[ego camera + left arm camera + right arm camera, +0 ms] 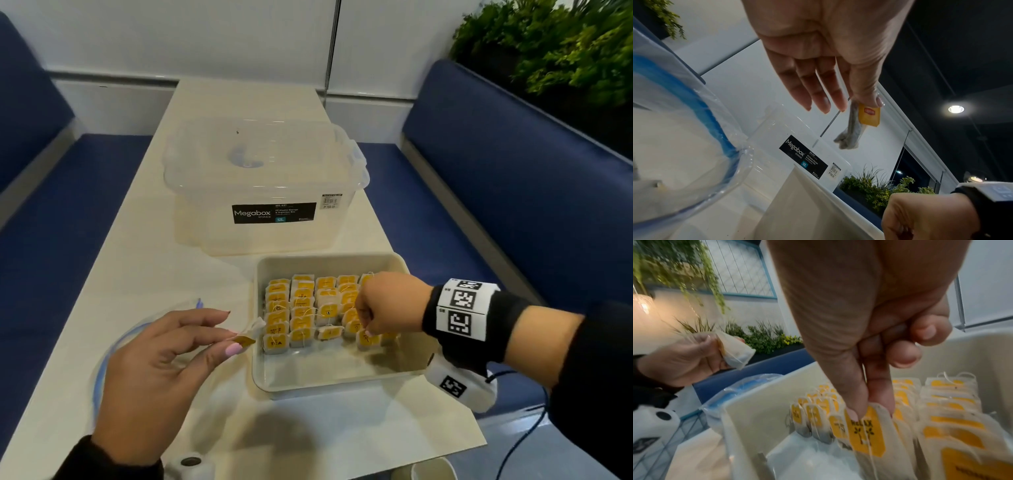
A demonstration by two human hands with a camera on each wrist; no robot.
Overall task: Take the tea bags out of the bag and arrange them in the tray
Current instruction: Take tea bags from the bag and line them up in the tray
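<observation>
A cream tray [329,373] near the table's front holds several rows of tea bags [301,318] with yellow tags. My right hand [368,330] is down in the tray and pinches a tea bag with a yellow tag [867,431] between thumb and forefinger at the front row. My left hand [236,342] hovers just left of the tray and pinches another tea bag [853,131] by its yellow tag [869,116], the other fingers straight. The clear plastic bag with a blue zip [102,363] lies under my left hand.
A clear lidded Megabox storage box [267,185] stands on the table behind the tray. Blue benches [513,192] flank the narrow cream table [144,260]. Green plants [555,48] fill the far right corner. A blue cable [524,435] hangs off my right wrist.
</observation>
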